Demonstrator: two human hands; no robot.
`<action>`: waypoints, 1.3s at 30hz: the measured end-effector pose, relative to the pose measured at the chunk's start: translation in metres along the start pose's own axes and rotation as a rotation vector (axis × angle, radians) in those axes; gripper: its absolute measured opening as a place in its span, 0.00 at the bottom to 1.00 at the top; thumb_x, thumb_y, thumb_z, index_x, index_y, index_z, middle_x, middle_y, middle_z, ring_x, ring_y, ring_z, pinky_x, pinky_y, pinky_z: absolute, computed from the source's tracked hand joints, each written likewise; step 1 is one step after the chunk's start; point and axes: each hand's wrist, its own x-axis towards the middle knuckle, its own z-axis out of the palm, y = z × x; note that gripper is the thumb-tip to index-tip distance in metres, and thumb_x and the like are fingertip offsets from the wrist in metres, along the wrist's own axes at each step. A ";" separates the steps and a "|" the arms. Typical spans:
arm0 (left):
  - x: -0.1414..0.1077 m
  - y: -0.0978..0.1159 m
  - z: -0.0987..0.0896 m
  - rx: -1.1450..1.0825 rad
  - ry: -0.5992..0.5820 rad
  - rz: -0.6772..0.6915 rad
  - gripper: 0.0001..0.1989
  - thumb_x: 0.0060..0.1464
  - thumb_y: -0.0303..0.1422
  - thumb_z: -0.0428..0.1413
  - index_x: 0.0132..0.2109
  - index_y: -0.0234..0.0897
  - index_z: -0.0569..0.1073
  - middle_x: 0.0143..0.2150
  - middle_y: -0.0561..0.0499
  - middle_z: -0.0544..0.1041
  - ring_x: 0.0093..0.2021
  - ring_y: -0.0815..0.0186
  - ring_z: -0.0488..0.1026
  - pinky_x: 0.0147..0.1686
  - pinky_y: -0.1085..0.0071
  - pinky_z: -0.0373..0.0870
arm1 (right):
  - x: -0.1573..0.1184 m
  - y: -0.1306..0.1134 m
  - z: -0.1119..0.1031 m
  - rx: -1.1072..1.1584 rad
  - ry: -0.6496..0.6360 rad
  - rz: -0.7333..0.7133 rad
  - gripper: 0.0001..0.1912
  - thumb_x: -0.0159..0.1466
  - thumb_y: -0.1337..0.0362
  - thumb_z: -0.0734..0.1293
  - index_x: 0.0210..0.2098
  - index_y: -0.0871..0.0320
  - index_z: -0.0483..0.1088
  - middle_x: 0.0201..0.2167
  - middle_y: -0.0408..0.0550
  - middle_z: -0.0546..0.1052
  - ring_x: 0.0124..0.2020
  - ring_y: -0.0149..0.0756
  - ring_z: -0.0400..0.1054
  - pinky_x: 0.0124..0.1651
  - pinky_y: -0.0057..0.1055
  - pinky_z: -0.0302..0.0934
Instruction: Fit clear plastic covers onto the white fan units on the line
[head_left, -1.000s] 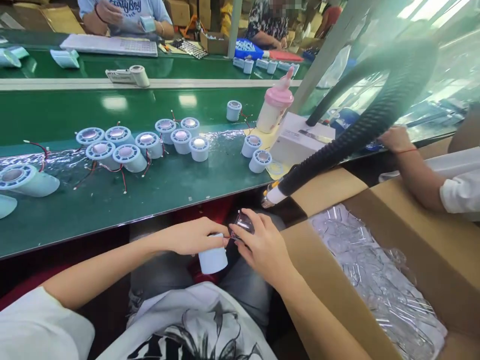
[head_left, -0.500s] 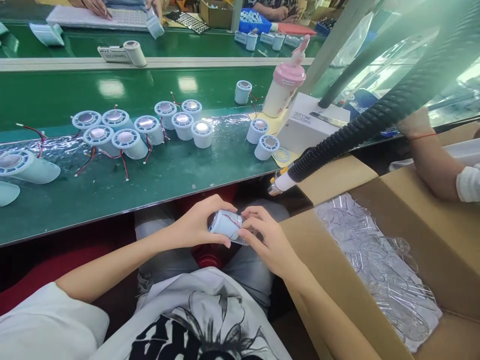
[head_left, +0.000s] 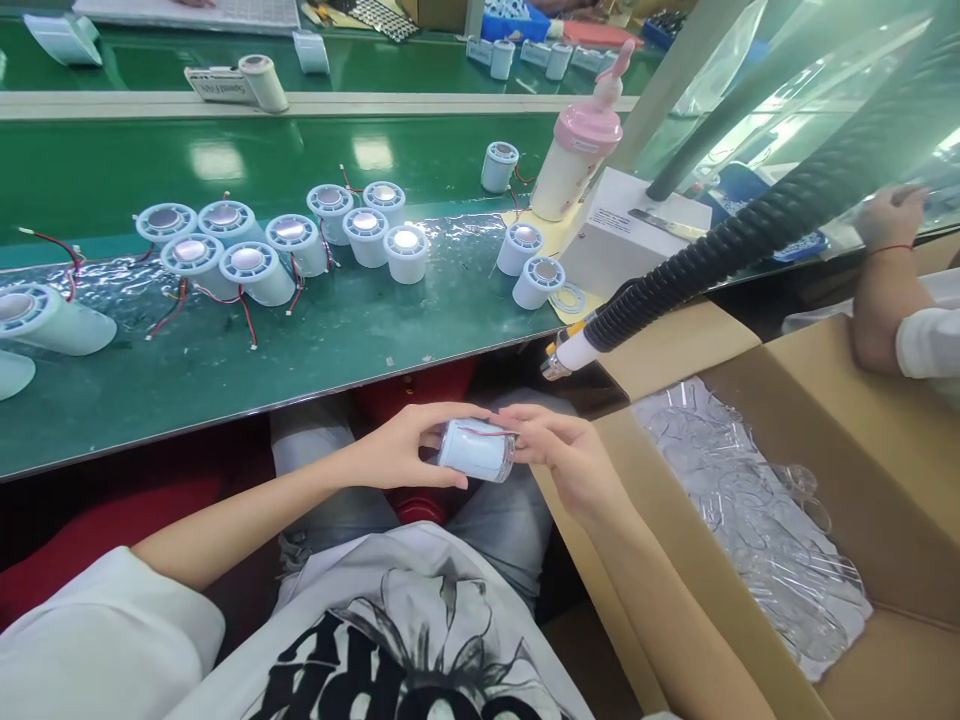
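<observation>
My left hand (head_left: 424,447) is wrapped round a light blue fan motor housing (head_left: 474,450), a short cylinder lying on its side above my lap. Clear plastic shows at its right end. Along its upper side runs a thin red wire (head_left: 487,433), its end pinched between the fingers of my right hand (head_left: 559,450). The wire's tip is hidden by those fingers. On the green bench ahead stand several similar housings (head_left: 270,275) with silver centres and loose red and black wires.
The nozzle (head_left: 559,362) of a black ribbed hose (head_left: 675,270) hangs just beyond my right hand. An open carton (head_left: 600,500) at right holds clear plastic parts (head_left: 757,520). A pink-topped bottle (head_left: 577,160) and white box (head_left: 626,235) stand behind. A co-worker's arm (head_left: 885,280) is at far right.
The housing has turned and shifted slightly right, with more of its side showing. My right fingers have drawn the wire out to the right. The co-worker's hand at far right moved away from the hose.
</observation>
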 end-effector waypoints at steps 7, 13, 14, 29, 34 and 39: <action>-0.008 0.005 0.002 -0.253 0.065 -0.109 0.32 0.47 0.33 0.66 0.59 0.42 0.67 0.57 0.43 0.72 0.51 0.59 0.74 0.48 0.63 0.74 | -0.016 0.005 -0.004 -0.598 -0.152 -0.524 0.19 0.57 0.66 0.73 0.48 0.50 0.74 0.57 0.50 0.73 0.59 0.45 0.67 0.61 0.43 0.62; -0.012 0.015 -0.002 -0.084 -0.009 -0.023 0.37 0.46 0.32 0.66 0.63 0.45 0.64 0.63 0.42 0.67 0.54 0.55 0.73 0.49 0.64 0.74 | -0.024 0.004 -0.008 -0.562 -0.156 -0.416 0.20 0.57 0.61 0.74 0.48 0.53 0.69 0.56 0.54 0.74 0.57 0.50 0.68 0.57 0.47 0.66; -0.013 0.017 -0.002 -0.073 -0.011 -0.005 0.37 0.46 0.31 0.66 0.63 0.46 0.64 0.63 0.42 0.67 0.55 0.54 0.72 0.50 0.63 0.73 | -0.024 0.004 -0.008 -0.536 -0.162 -0.378 0.21 0.57 0.60 0.74 0.48 0.53 0.69 0.56 0.55 0.73 0.58 0.51 0.68 0.57 0.47 0.67; -0.015 0.022 -0.003 0.168 0.004 0.136 0.38 0.45 0.34 0.67 0.63 0.44 0.65 0.63 0.41 0.68 0.61 0.53 0.67 0.57 0.60 0.69 | -0.025 -0.003 -0.003 -0.148 -0.254 -0.142 0.22 0.58 0.57 0.73 0.48 0.51 0.65 0.48 0.49 0.76 0.48 0.39 0.73 0.49 0.36 0.72; -0.016 0.020 -0.004 0.187 -0.002 0.155 0.38 0.45 0.34 0.67 0.63 0.44 0.64 0.63 0.41 0.67 0.62 0.53 0.65 0.57 0.59 0.68 | -0.024 -0.003 -0.001 -0.047 -0.255 -0.019 0.23 0.57 0.52 0.73 0.47 0.52 0.64 0.44 0.49 0.76 0.44 0.38 0.73 0.43 0.34 0.72; -0.015 0.018 -0.006 0.237 -0.004 0.212 0.39 0.44 0.32 0.67 0.63 0.45 0.64 0.63 0.42 0.68 0.62 0.52 0.65 0.59 0.58 0.65 | -0.020 -0.004 0.001 0.020 -0.243 0.072 0.24 0.56 0.49 0.72 0.45 0.53 0.64 0.38 0.47 0.77 0.36 0.35 0.73 0.36 0.31 0.71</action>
